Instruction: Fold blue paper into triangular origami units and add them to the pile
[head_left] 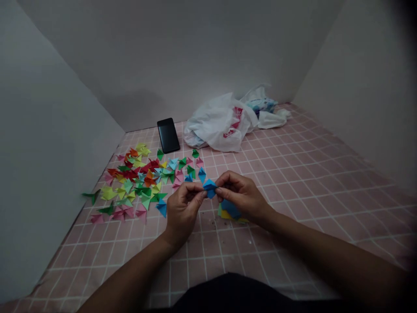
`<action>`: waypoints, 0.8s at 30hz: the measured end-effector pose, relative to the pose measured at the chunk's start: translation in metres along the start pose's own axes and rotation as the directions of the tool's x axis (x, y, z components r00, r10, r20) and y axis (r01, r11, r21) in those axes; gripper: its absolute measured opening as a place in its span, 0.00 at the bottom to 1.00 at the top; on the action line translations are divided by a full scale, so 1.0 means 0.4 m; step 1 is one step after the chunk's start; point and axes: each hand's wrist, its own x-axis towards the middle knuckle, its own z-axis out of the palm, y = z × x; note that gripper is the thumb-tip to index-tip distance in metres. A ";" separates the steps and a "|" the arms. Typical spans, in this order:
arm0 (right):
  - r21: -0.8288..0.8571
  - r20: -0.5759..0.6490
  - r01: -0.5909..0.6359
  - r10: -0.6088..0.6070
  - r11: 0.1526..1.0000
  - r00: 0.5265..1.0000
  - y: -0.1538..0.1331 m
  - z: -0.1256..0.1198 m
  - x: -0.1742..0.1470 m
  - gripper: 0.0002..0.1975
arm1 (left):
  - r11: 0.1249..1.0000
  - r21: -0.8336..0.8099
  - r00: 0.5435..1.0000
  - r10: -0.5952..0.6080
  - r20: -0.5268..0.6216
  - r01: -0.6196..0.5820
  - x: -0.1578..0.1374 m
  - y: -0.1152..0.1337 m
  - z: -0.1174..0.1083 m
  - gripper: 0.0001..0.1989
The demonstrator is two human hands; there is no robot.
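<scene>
Between my two hands is a small blue origami crane (210, 188), held just above the surface. My left hand (184, 211) pinches its left tip between thumb and forefinger. The thumb and forefinger of my right hand (243, 195) pinch its right tip. Beneath my right hand lies a stack of coloured paper (230, 211), blue on top with yellow and green edges showing; the hand hides part of it. To the left spreads a pile of folded paper cranes (143, 190) in red, orange, yellow, green, pink and blue. A single blue crane (161, 208) rests beside my left hand.
A dark phone (168, 135) lies behind the cranes. White plastic bags (221, 121) sit crumpled near the back wall. Pale walls (195, 52) enclose the pink checked cloth (302, 182) at the back and both sides.
</scene>
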 end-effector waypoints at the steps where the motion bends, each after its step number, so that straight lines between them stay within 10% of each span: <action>1: -0.003 0.006 0.009 -0.009 1.000 1.000 -0.001 -0.001 0.000 0.06 | 1.000 0.009 1.000 0.006 -0.005 -0.006 0.000 -0.001 -0.001 0.03; 24: -0.019 0.015 0.038 -0.038 0.999 0.999 0.010 -0.003 0.000 0.05 | 0.975 -0.127 0.982 -0.179 0.054 0.185 0.018 0.023 0.000 0.03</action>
